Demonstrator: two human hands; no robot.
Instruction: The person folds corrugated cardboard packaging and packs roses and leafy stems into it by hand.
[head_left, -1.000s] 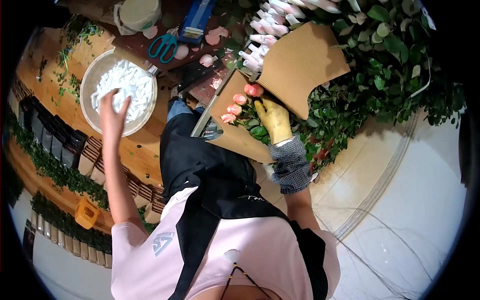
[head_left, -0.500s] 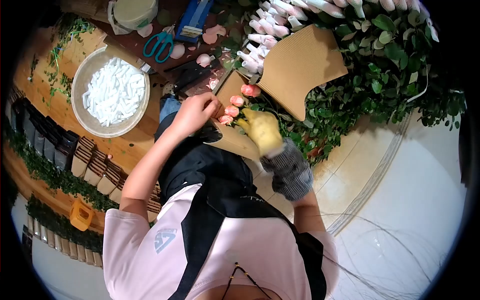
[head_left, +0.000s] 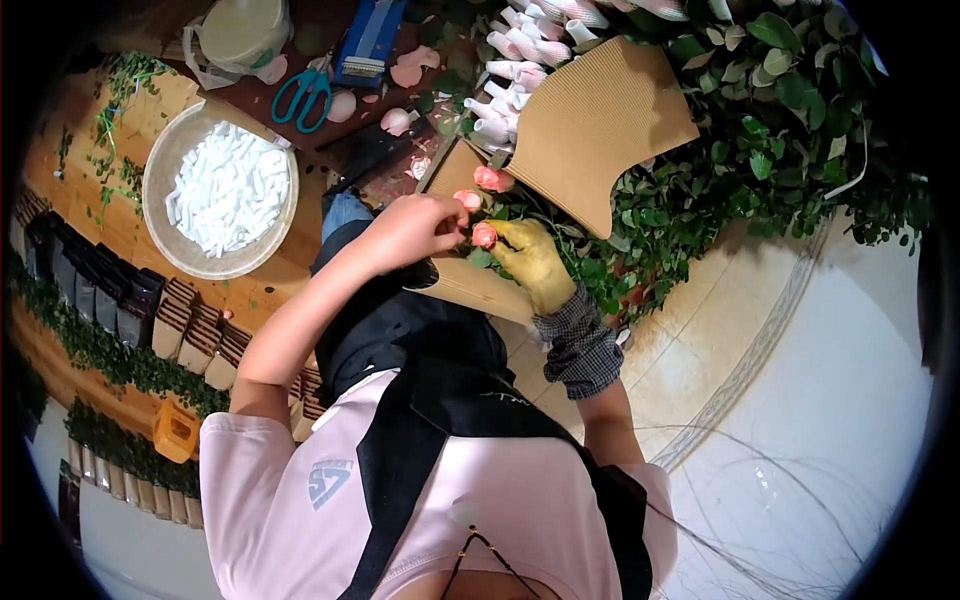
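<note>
My left hand (head_left: pixel 412 232), bare, has its fingers bent together beside the pink roses; what they pinch is hidden. My right hand (head_left: pixel 532 262) wears a yellow glove. Its thumb and fingers close at a coral-pink rose (head_left: pixel 484 235), just right of my left fingertips. Another pink rose (head_left: pixel 468 200) shows by my left fingers, and one more rose (head_left: pixel 493 179) lies above it. Under the hands, across my lap, is a brown corrugated cardboard wrap (head_left: pixel 482 287). A larger corrugated cardboard piece (head_left: pixel 603 130) spreads up to the right.
A round tub (head_left: pixel 152 205) of small white tubes stands at left. Teal scissors (head_left: pixel 302 97), a blue tool (head_left: pixel 368 45) and loose petals lie on the dark surface above. Leafy stems (head_left: pixel 740 170) heap at right, near roses in white netting sleeves (head_left: pixel 515 75). Wrapped bundles (head_left: pixel 195 330) line the left.
My left hand has moved right toward the roses. My gloved right hand has turned and now pinches at one rose, which sits apart from the others.
</note>
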